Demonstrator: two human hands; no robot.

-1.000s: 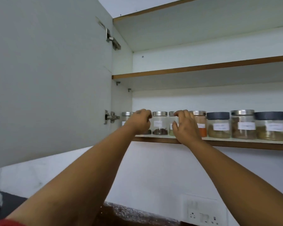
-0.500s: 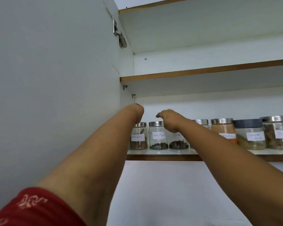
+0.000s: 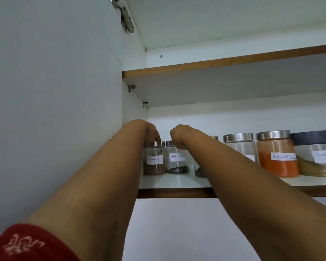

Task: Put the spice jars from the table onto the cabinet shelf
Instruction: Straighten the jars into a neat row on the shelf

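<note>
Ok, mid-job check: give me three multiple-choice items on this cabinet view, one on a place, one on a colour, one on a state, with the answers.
1. Where does the cinnamon jar stand on the lower shelf?
A. leftmost in the visible row
B. right of the red chilli jar
C. on the upper shelf

2. What colour is the powder in the red chilli jar?
A. green
B. orange-red
C. white

3. How does the cabinet door stand?
A. shut
B. taken off
C. swung open

Answers: 1 A, it stands next to the cabinet's side wall, with the black pepper jar to its right. 2 B, orange-red powder shows behind its label. 3 C, the shelves are in plain view, and the door stands at the left on its hinge.
</note>
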